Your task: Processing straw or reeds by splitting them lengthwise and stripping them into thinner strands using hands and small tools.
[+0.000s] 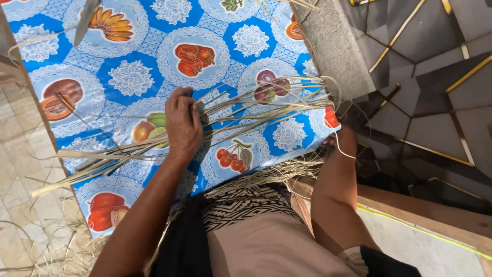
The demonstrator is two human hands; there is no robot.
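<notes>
A bundle of thin, pale, dry straws is pressed flat across the bench's glossy fruit-print cloth by the left hand. The right hand is mostly hidden at the right edge; its grip cannot be told.

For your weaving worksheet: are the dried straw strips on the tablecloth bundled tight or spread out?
Spread out. The dried straw strips fan loosely across the fruit-patterned tablecloth, pressed flat under the left hand.

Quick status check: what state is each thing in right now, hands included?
Left hand: palm down, pressing on the strips.
Dried strips: loose bundle, lying flat across the cloth.
Right hand: mostly hidden past the table edge; grip unclear.
Fruit-print tablecloth: spread flat.
</notes>
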